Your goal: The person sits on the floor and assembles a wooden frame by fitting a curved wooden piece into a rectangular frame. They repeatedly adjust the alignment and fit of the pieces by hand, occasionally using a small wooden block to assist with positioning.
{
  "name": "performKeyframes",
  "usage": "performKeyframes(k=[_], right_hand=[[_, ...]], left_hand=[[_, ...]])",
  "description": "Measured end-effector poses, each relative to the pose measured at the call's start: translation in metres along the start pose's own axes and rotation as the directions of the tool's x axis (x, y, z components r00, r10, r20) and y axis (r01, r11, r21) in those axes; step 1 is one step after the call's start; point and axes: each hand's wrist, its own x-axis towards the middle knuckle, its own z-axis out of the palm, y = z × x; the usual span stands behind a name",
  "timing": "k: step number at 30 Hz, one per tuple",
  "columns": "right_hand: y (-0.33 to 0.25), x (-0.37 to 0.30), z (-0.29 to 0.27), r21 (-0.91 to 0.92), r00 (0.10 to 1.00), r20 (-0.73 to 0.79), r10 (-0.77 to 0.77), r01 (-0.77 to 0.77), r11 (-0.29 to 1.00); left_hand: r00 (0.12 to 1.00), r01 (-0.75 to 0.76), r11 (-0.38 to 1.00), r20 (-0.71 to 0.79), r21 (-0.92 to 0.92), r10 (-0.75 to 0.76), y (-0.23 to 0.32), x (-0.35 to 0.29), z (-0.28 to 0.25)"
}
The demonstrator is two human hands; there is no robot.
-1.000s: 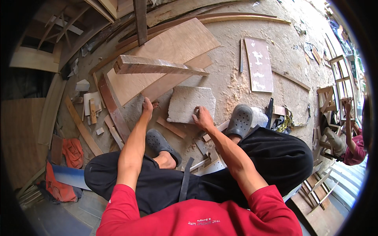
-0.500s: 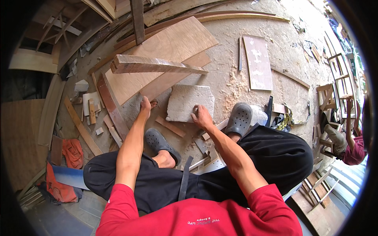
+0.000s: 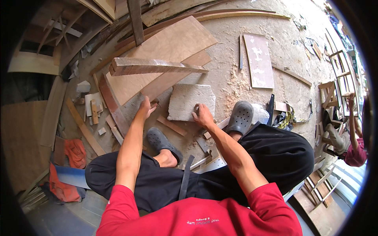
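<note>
A rough whitish block (image 3: pixel 191 103) lies flat on the floor in front of me. My right hand (image 3: pixel 204 117) rests at its lower right part, fingers curled in a pinch; whatever small thing is between them is too small to name. Left of the block, my left hand (image 3: pixel 147 107) is by the near corner of a plywood board (image 3: pixel 165 80). Its fingers are bent around a small dark thing that I cannot make out. Over the plywood, a long squared timber (image 3: pixel 153 67) runs across, its thick end towards the left.
Several wood offcuts, such as a short strip (image 3: pixel 172 125), lie around my grey clogs (image 3: pixel 241 117). A hand saw (image 3: pixel 270 109) is beside my right foot. Farther off lies a pinkish panel (image 3: pixel 258 61) near wood shavings. Another person (image 3: pixel 354 151) works beside wooden frames at far right.
The view has shifted very slightly. Both hands stay in nearly the same places, with only a small shift in the left fingers.
</note>
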Motion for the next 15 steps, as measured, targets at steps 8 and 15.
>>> performKeyframes(k=[8, 15], right_hand=[[-0.001, 0.000, -0.001, 0.024, 1.000, -0.008, 0.014, -0.013, 1.000], [0.003, 0.003, -0.004, 0.042, 0.995, 0.069, 0.069, -0.072, 0.997]], left_hand=[[0.947, 0.071, 0.997, -0.316, 0.026, -0.059, 0.015, -0.004, 0.004], [0.910, 0.106, 0.983, -0.414, 0.150, -0.035, 0.014, -0.016, 0.007]])
